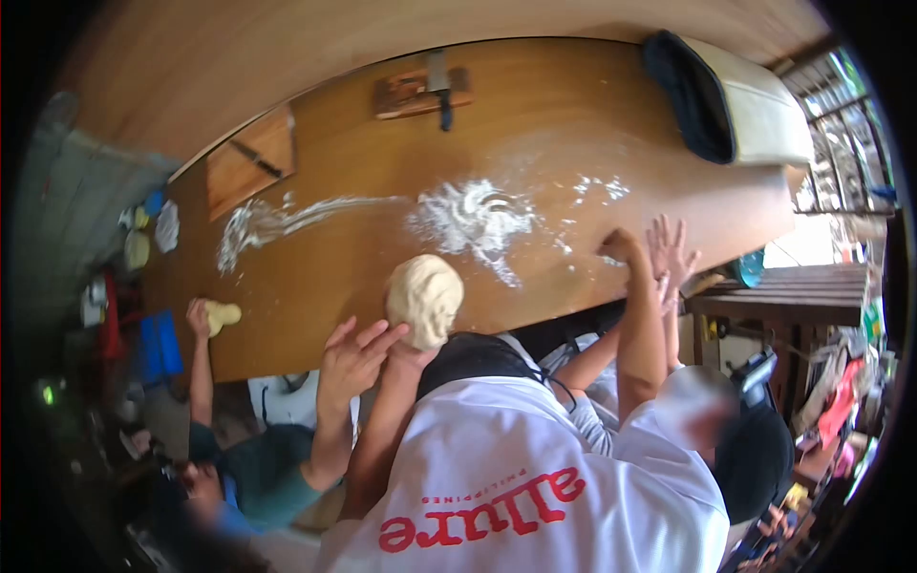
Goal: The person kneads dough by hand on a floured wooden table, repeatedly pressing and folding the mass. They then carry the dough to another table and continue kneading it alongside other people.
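Note:
A large pale ball of dough (426, 298) sits up on my left hand (413, 355), which is bent under its near side and mostly hidden by it. Close to its left edge is the hand of a co-worker in a dark green shirt, fingers spread, seeming to touch or nearly touch the dough. My right hand (623, 246) is stretched far to the right, fingers curled down at the tabletop beside a small patch of flour; what they hold, if anything, is hidden. A second co-worker's hands (672, 250) are right beside it, one spread open.
Flour (475, 218) is smeared over the wooden table (330, 286). Along the far edge are a cleaver (438, 76) on a board and a knife (256, 159) on another board. A white sack (755, 100) lies far right. The left co-worker holds a small dough piece (224, 316).

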Demonstrator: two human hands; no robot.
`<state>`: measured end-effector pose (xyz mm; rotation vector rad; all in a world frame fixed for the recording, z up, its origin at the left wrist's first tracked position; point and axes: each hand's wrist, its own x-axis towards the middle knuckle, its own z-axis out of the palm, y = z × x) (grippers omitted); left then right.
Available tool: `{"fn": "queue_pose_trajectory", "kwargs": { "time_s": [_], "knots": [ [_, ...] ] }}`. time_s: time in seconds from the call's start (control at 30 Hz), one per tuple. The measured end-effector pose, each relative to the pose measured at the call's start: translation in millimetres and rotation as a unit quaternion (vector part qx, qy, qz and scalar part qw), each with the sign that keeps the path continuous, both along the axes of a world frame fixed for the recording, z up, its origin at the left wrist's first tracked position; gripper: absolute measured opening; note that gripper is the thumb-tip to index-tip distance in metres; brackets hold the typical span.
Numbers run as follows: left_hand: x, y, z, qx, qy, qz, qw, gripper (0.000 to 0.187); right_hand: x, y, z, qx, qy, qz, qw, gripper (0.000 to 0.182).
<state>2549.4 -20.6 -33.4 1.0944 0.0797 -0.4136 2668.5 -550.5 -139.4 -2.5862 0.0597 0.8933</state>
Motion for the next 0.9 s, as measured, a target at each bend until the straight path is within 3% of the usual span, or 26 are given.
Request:
{"fn": "queue_pose_trajectory", "kwargs": {
  "time_s": [0.03, 0.1, 0.17, 0.23, 0.3, 0.33, 0.37, 0.43, 0.5, 0.53, 0.57, 0.6, 0.63, 0.67, 0.7, 0.73, 0.77, 0.83, 0.87, 0.9],
  "knots": [
    [5, -16, -15, -0.389, 0.244, 0.134, 0.878, 0.059, 2, -9, -7, -0.073, 0.001, -0.01, 0.997, 0.032],
    [9, -16, -16, -0.439, 0.187, 0.096, 0.874, 0.057, 6, -27, -31, -0.078, -0.004, -0.024, 0.997, 0.028],
    [10, -21, -21, -0.497, 0.135, 0.037, 0.856, 0.056, 10, -57, -70, -0.166, -0.21, -0.133, 0.954, 0.024],
    [6, -23, -25, -0.246, 0.158, 0.167, 0.942, 0.057, 18, -27, -5, -0.217, -0.196, -0.2, 0.935, 0.02],
    [8, -22, 6, -0.316, 0.197, 0.171, 0.912, 0.057, 21, 1, 47, -0.218, -0.291, -0.305, 0.88, 0.02],
    [7, -28, -7, -0.088, 0.075, 0.164, 0.98, 0.057, 27, 5, 62, -0.203, -0.315, -0.33, 0.867, 0.021],
    [8, -25, 6, -0.265, 0.191, 0.196, 0.925, 0.057, 33, 7, 68, -0.183, -0.337, -0.352, 0.854, 0.022],
    [3, -16, -4, -0.39, 0.109, 0.09, 0.91, 0.057, 41, 11, 78, -0.169, -0.376, -0.363, 0.836, 0.023],
    [-1, -15, -7, -0.387, 0.119, 0.093, 0.91, 0.057, 44, 9, 69, 0.036, -0.407, -0.399, 0.821, 0.023],
    [-3, -15, -9, -0.383, 0.13, 0.096, 0.91, 0.056, 43, 6, 62, 0.036, -0.408, -0.399, 0.82, 0.023],
    [-5, -15, -12, -0.383, 0.129, 0.096, 0.91, 0.056, 42, 3, 56, 0.183, -0.272, -0.423, 0.845, 0.024],
    [-7, -15, -14, -0.4, 0.111, 0.079, 0.906, 0.057, 40, -1, 50, 0.321, -0.125, -0.429, 0.835, 0.027],
    [-8, -14, -16, -0.416, 0.093, 0.062, 0.902, 0.057, 38, -1, 51, 0.321, -0.126, -0.429, 0.835, 0.027],
    [-9, -17, -13, -0.417, 0.091, 0.062, 0.902, 0.057, 33, 1, 56, 0.237, -0.036, -0.3, 0.923, 0.029],
    [-10, -22, -8, -0.326, 0.148, 0.134, 0.924, 0.055, 27, 8, 68, 0.142, 0.056, -0.16, 0.975, 0.03],
    [-9, -25, -4, -0.23, 0.202, 0.204, 0.93, 0.055, 20, 18, 80, 0.106, 0.084, -0.157, 0.978, 0.033],
    [-9, -26, -4, -0.232, 0.199, 0.205, 0.93, 0.055, 13, 35, 100, 0.069, 0.111, -0.154, 0.979, 0.037],
    [-13, -27, -8, -0.212, 0.212, 0.213, 0.93, 0.053, 4, 32, 73, 0.081, 0.122, -0.131, 0.981, 0.039],
    [-16, -25, -15, -0.213, 0.211, 0.213, 0.93, 0.053, -1, 30, 56, 0.022, 0.069, -0.099, 0.992, 0.036],
    [-19, -22, -24, 0.045, 0.095, 0.118, 0.987, 0.054, -4, 32, 54, -0.036, 0.016, -0.068, 0.997, 0.033]
  ]
}}
